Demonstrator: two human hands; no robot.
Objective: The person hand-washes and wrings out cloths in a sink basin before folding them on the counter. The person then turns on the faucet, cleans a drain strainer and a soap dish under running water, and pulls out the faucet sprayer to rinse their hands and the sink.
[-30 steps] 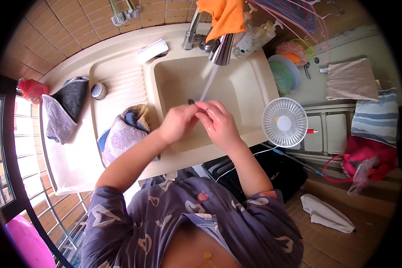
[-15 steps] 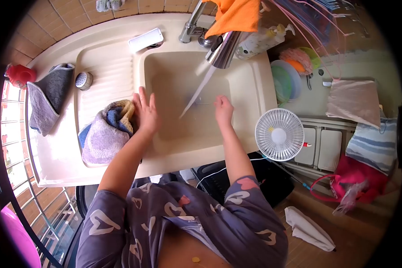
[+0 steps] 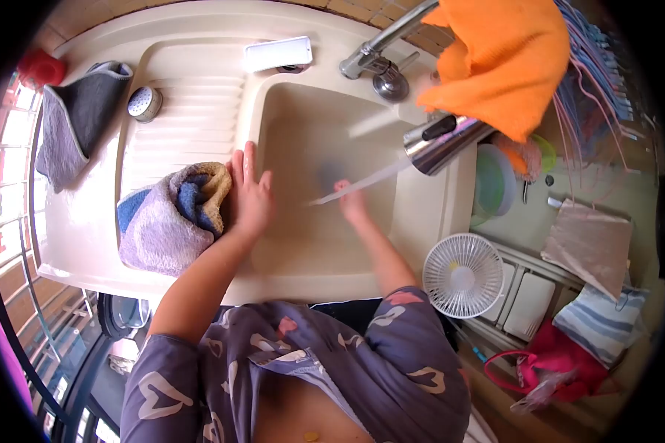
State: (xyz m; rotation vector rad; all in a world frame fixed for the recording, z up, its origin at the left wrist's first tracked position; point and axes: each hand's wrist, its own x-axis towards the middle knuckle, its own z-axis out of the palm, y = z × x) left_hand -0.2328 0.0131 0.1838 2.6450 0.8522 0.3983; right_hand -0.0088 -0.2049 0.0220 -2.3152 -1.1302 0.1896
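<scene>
My left hand (image 3: 253, 193) rests with fingers spread on the left rim of the beige sink (image 3: 288, 255). Right beside it lies a bundle of lilac, blue and tan cloths (image 3: 171, 221). Down in the basin, my right hand (image 3: 352, 201) has curled fingers close to the dark drain area (image 3: 331, 174); whatever they grip is hidden. A water stream (image 3: 369, 181) runs from the chrome faucet spout (image 3: 447, 151) and passes by that hand. An orange cloth (image 3: 495, 63) hangs over the faucet.
On the ribbed drainboard (image 3: 196, 88) stands a round perforated-top container (image 3: 145, 103), with a grey cloth (image 3: 85, 122) to its left. A white tray (image 3: 278, 53) lies at the back rim. Right of the sink are a white fan (image 3: 462, 275) and stacked bowls (image 3: 493, 181).
My right hand has moved left and lower into the basin, toward the drain. The view has shifted, and the faucet and orange cloth appear closer. My left hand stays on the rim.
</scene>
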